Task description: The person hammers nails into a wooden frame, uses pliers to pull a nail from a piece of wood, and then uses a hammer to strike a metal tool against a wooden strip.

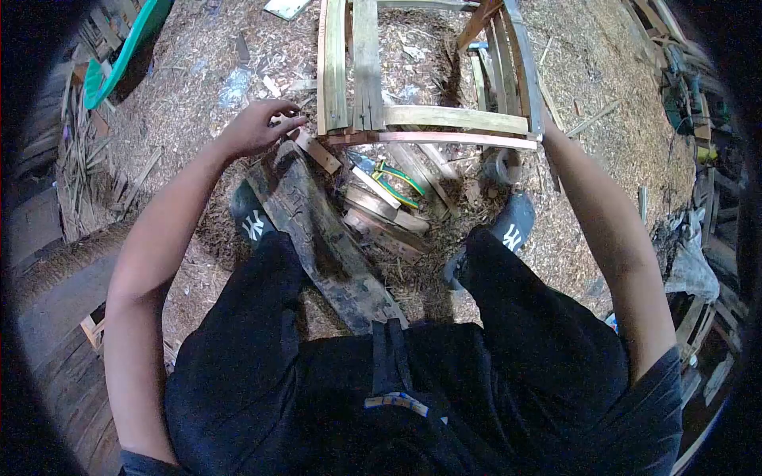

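Note:
A slatted wooden frame [448, 119] stands at the top centre. My left hand [266, 127] is beside its near left corner, fingers apart and slightly bent, with nothing visible in them. Just below those fingertips is a small wooden block [319, 152]. At the near right corner, my right hand [549, 131] reaches the frame's edge; its fingers are hidden behind the wood. Between my feet lies a tool with green and yellow handles [401, 184], probably pliers, next to some wood pieces [385, 226].
A thick worn plank [321, 226] slants between my legs. A round hollow object [502, 165] sits near my right foot. Wood shavings cover the ground [206, 103]. A green curved item [127, 59] is at upper left, and scrap wood and a plastic bag [692, 258] lie right.

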